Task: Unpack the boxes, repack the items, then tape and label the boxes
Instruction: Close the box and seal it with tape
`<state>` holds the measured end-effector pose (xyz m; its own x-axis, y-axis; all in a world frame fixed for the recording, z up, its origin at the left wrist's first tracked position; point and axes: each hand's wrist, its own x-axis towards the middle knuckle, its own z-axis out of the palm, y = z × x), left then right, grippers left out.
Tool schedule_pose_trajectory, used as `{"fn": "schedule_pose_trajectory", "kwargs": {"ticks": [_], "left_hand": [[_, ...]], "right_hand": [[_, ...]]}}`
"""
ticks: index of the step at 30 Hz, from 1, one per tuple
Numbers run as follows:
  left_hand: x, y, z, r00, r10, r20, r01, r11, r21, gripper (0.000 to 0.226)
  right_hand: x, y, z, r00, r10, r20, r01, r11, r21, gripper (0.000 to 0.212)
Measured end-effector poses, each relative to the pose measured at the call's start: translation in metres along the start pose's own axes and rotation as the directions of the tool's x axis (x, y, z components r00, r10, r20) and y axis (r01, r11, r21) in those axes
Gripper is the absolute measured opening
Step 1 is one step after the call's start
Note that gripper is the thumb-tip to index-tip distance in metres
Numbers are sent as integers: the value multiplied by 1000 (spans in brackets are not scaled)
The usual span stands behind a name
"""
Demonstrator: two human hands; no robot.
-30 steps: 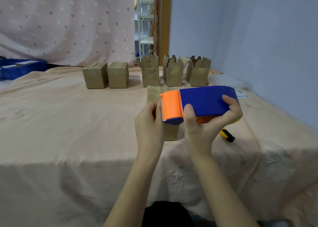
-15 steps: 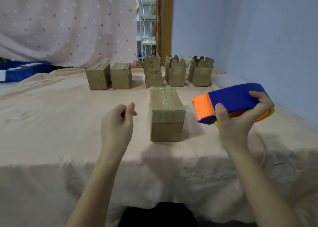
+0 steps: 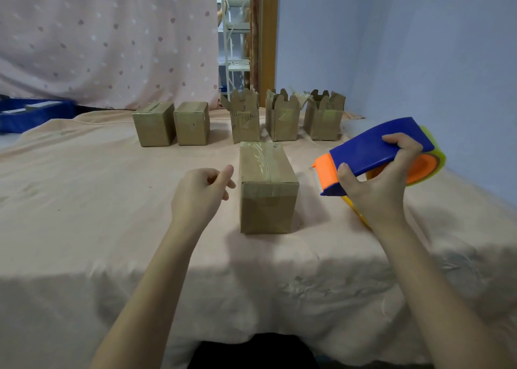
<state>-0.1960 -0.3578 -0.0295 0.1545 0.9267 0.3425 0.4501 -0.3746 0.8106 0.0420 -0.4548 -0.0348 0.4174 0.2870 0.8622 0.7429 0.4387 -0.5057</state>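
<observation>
A taped cardboard box [image 3: 267, 185] stands in the middle of the table, clear tape running along its top. My right hand [image 3: 376, 184] grips a blue and orange tape dispenser [image 3: 372, 154] to the right of that box, held above the cloth. My left hand [image 3: 200, 193] hovers just left of the box with fingers loosely curled, holding nothing and not touching it. Two closed boxes [image 3: 171, 123] stand at the back left. Three boxes with raised flaps [image 3: 285, 116] stand at the back right.
A peach cloth [image 3: 84, 200] covers the table and hangs over its near edge. A yellow object [image 3: 356, 212] lies partly hidden under my right hand. A blue bin [image 3: 30, 114] sits at the far left. A blue wall [image 3: 419, 46] runs close along the right side.
My hands have parted from over the box. The right hand carried the dispenser out to the right. The left hand drew away to the left, leaving the box uncovered.
</observation>
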Motion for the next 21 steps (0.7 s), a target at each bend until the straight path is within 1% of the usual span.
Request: {"fn": "schedule_pose_trajectory", "kwargs": {"ticks": [4,7,14,21], "left_hand": [[7,2,0,1000,-9,8,9,1000,-8,43],[9,2,1,1000,-9,11,9,1000,-8,43],[14,0,1,999,-31,32,31,1000,1,43],[16,2,1,999,-25,26,25,1000,20,42]], "right_hand": [[4,1,3,998,46,34,-45,999,-30,66],[6,4,4,997,51,55,-47,997,-60,72],[9,4,4,988,91,124,-78,991,-108,74],[13,1,4,985,106,139,-82,983,-165,74]]}}
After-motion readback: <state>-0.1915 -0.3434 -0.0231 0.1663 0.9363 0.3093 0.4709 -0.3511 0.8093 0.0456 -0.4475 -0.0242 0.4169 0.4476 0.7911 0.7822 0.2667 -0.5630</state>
